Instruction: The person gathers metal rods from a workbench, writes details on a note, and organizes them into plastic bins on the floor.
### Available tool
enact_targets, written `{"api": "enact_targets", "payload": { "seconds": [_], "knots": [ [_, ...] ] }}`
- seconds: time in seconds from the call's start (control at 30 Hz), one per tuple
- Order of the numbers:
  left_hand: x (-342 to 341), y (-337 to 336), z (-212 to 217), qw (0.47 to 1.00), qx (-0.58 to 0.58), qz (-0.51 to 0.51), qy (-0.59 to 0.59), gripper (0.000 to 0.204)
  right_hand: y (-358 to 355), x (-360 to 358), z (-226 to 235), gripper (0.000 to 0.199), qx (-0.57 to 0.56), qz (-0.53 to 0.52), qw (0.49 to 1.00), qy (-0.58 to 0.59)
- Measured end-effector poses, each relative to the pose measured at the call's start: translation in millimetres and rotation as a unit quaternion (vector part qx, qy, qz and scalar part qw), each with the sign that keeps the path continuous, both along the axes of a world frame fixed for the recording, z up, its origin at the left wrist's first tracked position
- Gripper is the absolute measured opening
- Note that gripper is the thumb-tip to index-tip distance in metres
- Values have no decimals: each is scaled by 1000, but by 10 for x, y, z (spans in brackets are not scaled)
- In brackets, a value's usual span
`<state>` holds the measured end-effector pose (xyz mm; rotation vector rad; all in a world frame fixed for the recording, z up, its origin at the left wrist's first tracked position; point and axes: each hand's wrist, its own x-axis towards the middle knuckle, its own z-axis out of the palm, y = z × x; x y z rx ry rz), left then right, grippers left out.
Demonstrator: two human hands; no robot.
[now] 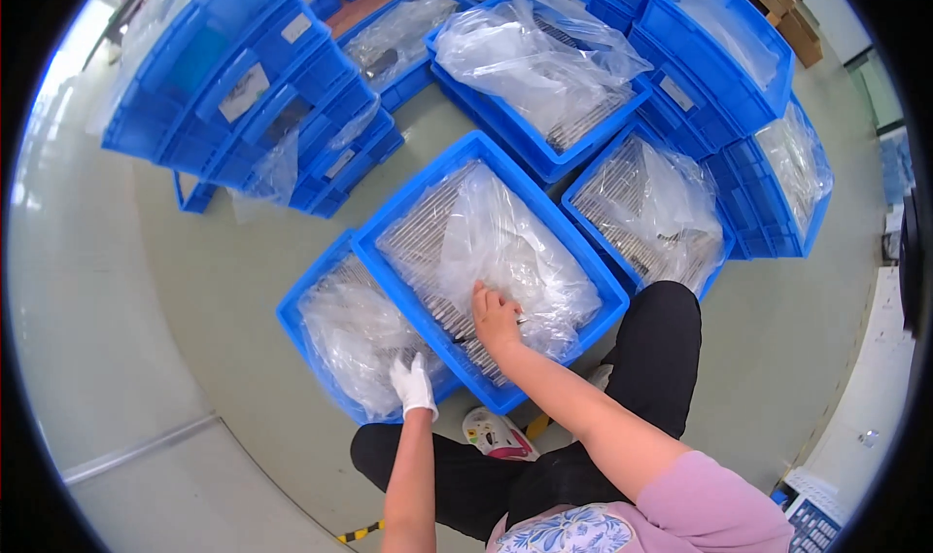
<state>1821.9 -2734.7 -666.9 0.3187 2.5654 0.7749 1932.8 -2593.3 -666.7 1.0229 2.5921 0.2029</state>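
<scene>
I'm crouched on the floor (194, 291) over a blue crate (593, 291) that sits partly on top of a lower blue crate (296, 305). My bare right hand (496, 318) lies on the clear plastic liner (505, 232) near the upper crate's closest corner, fingers curled down into the film as if pinching a fold; I can't tell whether they reach the rows of thin metal rods (423, 227) underneath. My left hand (412, 385), in a white glove, rests at the near edge of the lower crate, against its own crumpled liner (355, 334), fingers loosely together and holding nothing that I can see. To do this well, I'd judge it best to draw the film slowly (it clings and tears) and steady the crate with the gloved hand so the rods stay in rows.
</scene>
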Motion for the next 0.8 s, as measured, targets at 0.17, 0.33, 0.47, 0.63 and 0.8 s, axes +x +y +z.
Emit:
{"api": "enact_targets", "payload": {
  "seconds": [0.17,0.33,0.47,0.63,0.8],
  "knots": [
    [341,309,722,942,18,-283,181,53,-19,28,-117,53,4,-12,1000,6],
    [652,578,823,893,-21,-431,129,64,130,32,54,55,-158,-59,983,76],
    [844,716,643,890,-186,-397,125,84,372,235,543,54,-278,1,955,100],
    [1063,932,589,881,-262,-343,195,101,604,749,809,56,-261,20,908,328],
    [1287,1057,815,920,-125,-309,207,87,828,715,586,60,-142,-74,849,503]
  ]
}}
